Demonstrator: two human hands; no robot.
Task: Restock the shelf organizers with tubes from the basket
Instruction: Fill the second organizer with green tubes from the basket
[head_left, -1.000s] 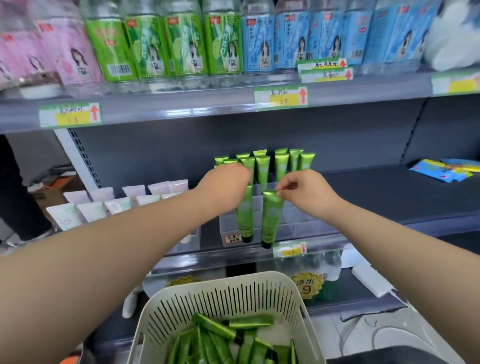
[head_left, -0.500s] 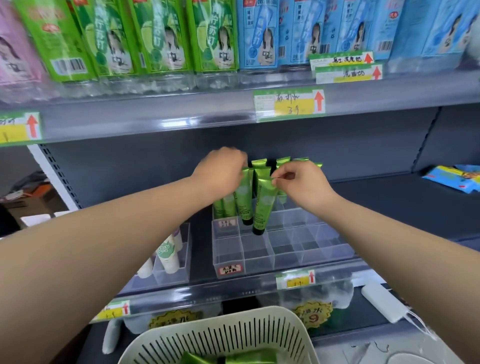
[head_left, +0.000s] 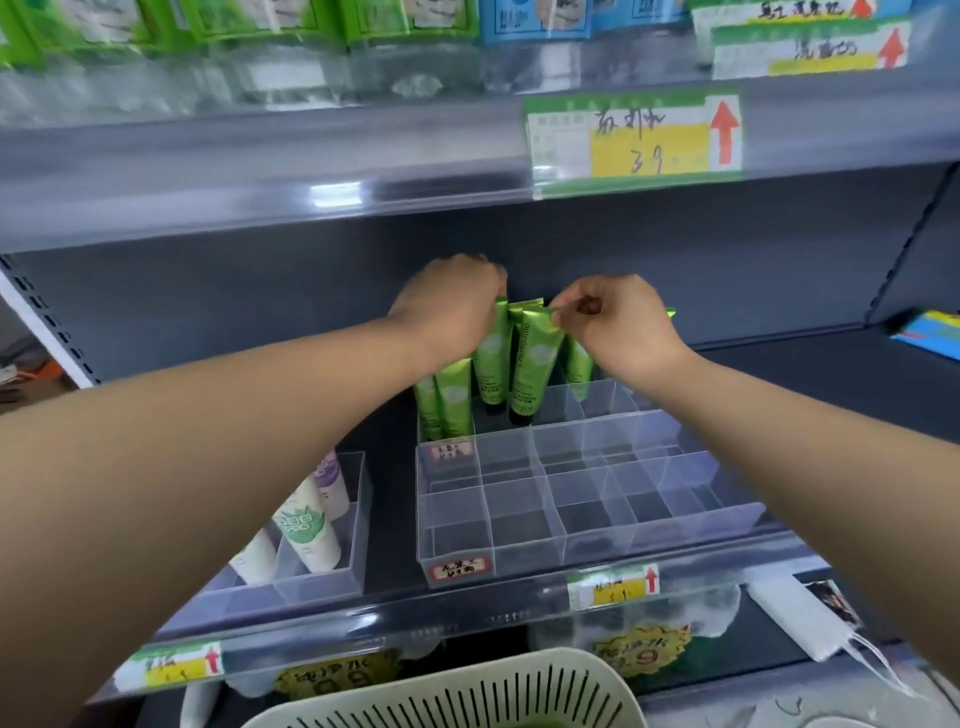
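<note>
The job looks early to midway, judging by the clear organizer (head_left: 587, 545): only its back rows hold stock, with a few standing tubes (head_left: 447, 400) at its back-left corner and more half hidden behind the right hand (head_left: 618, 322), while every compartment in its front rows stands empty. Over the back of the organizer, the left hand (head_left: 452, 306) has its fingers curled round the top of a green tube (head_left: 492, 358). The right hand pinches the crimped end of a second green tube (head_left: 535, 364) just beside it. Both tubes hang cap-down with their caps at the rim of the back compartments, so they seem about to be seated. In front of and below the organizer, the basket (head_left: 467, 686) shows only its slotted rim and a sliver of green inside, so how many tubes are left cannot be told. Writing runs up the side of the second tube and starts with "Ch", but the rest is too soft to read. The price tag (head_left: 634, 137) on the shelf edge above the organizer carries handwriting, what looks like "39", and a red arrow pointing up. Two small red-bordered labels on the organizer's front walls are handwritten and illegible. Left of the organizer, white tubes (head_left: 306, 530) with a green leaf print stand in another clear bin.
</note>
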